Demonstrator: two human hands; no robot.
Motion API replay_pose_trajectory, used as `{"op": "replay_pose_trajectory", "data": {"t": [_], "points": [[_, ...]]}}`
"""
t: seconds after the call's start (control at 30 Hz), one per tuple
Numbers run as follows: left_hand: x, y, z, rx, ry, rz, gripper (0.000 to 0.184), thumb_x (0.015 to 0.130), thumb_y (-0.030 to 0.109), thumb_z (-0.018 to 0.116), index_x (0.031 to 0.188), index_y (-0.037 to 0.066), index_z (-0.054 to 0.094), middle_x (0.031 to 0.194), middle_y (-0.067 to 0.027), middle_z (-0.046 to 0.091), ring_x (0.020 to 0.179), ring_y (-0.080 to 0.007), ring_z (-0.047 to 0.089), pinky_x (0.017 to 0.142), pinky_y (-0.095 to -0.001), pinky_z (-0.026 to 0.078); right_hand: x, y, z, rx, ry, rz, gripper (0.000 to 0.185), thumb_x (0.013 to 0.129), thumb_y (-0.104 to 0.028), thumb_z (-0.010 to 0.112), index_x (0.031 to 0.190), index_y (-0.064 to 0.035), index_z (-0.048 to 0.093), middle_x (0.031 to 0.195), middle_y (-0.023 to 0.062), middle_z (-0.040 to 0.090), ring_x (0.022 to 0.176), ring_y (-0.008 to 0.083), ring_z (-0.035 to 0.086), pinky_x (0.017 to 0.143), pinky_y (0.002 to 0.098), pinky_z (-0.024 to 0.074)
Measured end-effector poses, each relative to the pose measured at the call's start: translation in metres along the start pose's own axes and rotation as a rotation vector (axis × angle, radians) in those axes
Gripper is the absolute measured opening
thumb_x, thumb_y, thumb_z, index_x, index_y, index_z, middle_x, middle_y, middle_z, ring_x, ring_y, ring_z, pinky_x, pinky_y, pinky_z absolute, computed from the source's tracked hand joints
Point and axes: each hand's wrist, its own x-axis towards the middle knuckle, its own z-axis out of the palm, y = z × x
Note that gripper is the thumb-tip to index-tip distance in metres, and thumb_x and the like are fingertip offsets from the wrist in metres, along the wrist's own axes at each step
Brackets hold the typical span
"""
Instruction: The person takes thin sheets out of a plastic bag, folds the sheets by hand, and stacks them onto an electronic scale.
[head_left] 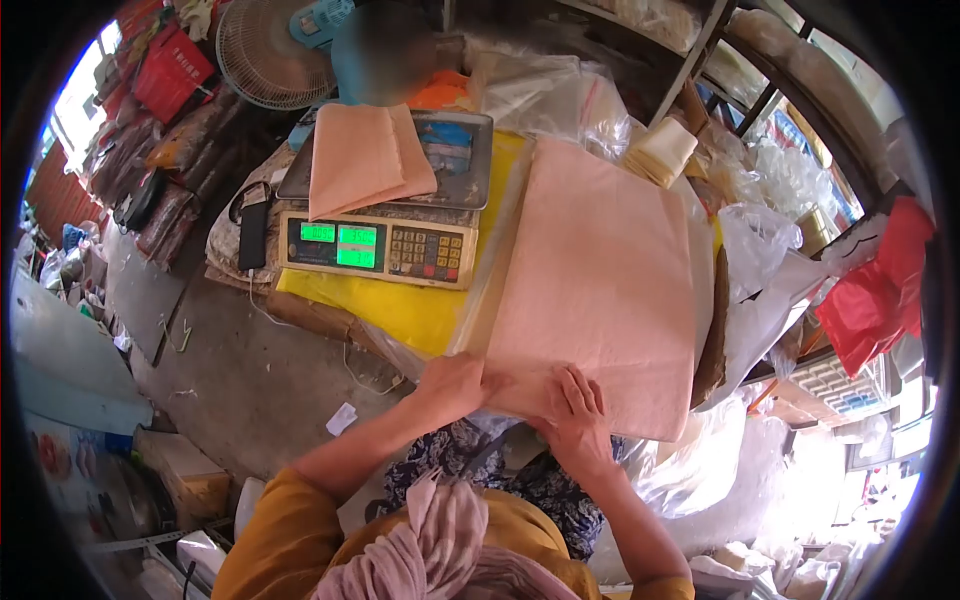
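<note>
A large stack of pinkish-orange sheets [600,270] lies in front of me. At its near left corner my left hand [455,385] is closed on the edge of the sheets. My right hand [575,412] rests on the near edge with its fingers spread on the top sheet. To the left stands a digital scale [375,248] with lit green displays. A folded pinkish-orange piece [360,160] lies on the scale's metal tray [470,180]. Yellow sheeting [400,315] is under the scale and beside the stack.
A fan [275,50] stands at the upper left, next to a blurred person [375,50] behind the scale. Clear plastic bags [550,95] and a rolled cream bundle [660,150] lie beyond the stack. Red bags [880,290] hang at the right. A black phone [254,235] lies left of the scale.
</note>
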Motion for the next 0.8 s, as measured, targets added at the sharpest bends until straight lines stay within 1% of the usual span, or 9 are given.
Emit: {"op": "replay_pose_trajectory", "data": {"t": [0.1,0.17,0.37,0.43,0.57,0.63,0.7,0.77,0.8], "points": [[0.003,-0.01,0.006,-0.044,-0.078,-0.05,0.049,0.083,0.048,0.057,0.07,0.001,0.062,0.065,-0.0183,0.061,0.069,-0.0371,0.062,0.062,-0.0443,0.049,-0.01,0.008,0.002,0.014,-0.06,0.017,0.056,0.073,-0.019,0.07,0.122,-0.0003,0.051,0.131,0.0167,0.045,0.127,0.0319,0.038,0.104,0.0474,0.0288],[0.006,-0.014,0.004,-0.15,-0.105,-0.044,0.046,0.084,0.044,0.06,0.065,0.002,0.058,0.061,-0.0141,0.06,0.054,-0.0269,0.059,0.052,-0.0377,0.043,-0.013,0.015,0.007,-0.001,-0.069,-0.001,0.06,0.072,-0.022,0.071,0.124,-0.0008,0.049,0.132,0.0158,0.044,0.128,0.0317,0.037,0.103,0.0487,0.0289],[0.019,0.031,-0.024,-0.674,-0.018,-0.018,0.038,0.084,0.031,0.064,0.062,0.001,0.057,0.05,-0.0006,0.049,0.048,-0.0074,0.045,0.044,-0.0255,0.033,-0.005,0.012,-0.013,0.138,-0.097,0.019,0.072,0.072,-0.034,0.073,0.128,0.0003,0.044,0.134,0.0164,0.042,0.128,0.0325,0.037,0.104,0.0498,0.0285],[0.028,0.05,-0.029,-0.788,-0.053,-0.055,0.039,0.084,0.034,0.061,0.065,0.0,0.059,0.052,-0.0022,0.051,0.05,-0.0102,0.047,0.047,-0.0273,0.036,-0.004,0.007,-0.017,0.204,-0.088,0.027,0.076,0.071,-0.037,0.073,0.129,0.0007,0.042,0.134,0.0171,0.042,0.128,0.0327,0.037,0.104,0.0495,0.0284],[0.043,0.067,-0.029,-1.175,-0.133,-0.209,0.038,0.087,0.036,0.057,0.074,0.001,0.064,0.056,-0.0009,0.054,0.051,-0.0137,0.05,0.05,-0.0273,0.039,0.001,0.007,-0.015,0.082,0.084,0.077,0.06,0.077,-0.018,0.065,0.128,0.0014,0.04,0.129,0.0179,0.047,0.124,0.033,0.042,0.102,0.0477,0.032],[0.042,0.053,-0.025,-1.41,-0.123,-0.105,0.033,0.09,0.033,0.054,0.083,0.002,0.063,0.068,-0.0028,0.058,0.058,-0.0126,0.054,0.053,-0.0251,0.042,0.014,0.003,-0.028,-0.015,0.143,0.072,0.046,0.074,0.0,0.054,0.119,0.0011,0.046,0.119,0.0174,0.055,0.113,0.032,0.052,0.096,0.0432,0.0404],[0.047,0.03,0.012,-1.643,-0.116,0.013,0.029,0.093,0.029,0.051,0.091,0.003,0.063,0.079,-0.0046,0.062,0.065,-0.0116,0.058,0.056,-0.0229,0.046,0.021,0.008,-0.039,-0.044,0.112,0.099,0.041,0.074,0.0,0.055,0.115,0.0009,0.049,0.114,0.0169,0.058,0.107,0.0307,0.056,0.091,0.0404,0.0444],[0.056,0.002,0.077,-1.565,0.334,-0.034,0.038,0.095,0.032,0.044,0.116,0.002,0.054,0.109,-0.0131,0.059,0.098,-0.0222,0.058,0.084,-0.0303,0.046,0.035,0.01,-0.061,-0.164,0.154,0.051,0.03,0.073,-0.001,0.057,0.103,-0.002,0.055,0.097,0.014,0.064,0.085,0.027,0.065,0.072,0.0349,0.0529],[0.053,0.01,0.061,-1.567,0.337,-0.026,0.038,0.095,0.032,0.044,0.116,0.002,0.054,0.109,-0.0131,0.059,0.098,-0.0222,0.058,0.084,-0.0303,0.046,0.046,0.008,-0.081,-0.169,0.158,0.047,0.03,0.073,-0.001,0.057,0.103,-0.002,0.055,0.097,0.014,0.064,0.085,0.027,0.065,0.072,0.0349,0.0529]]}}
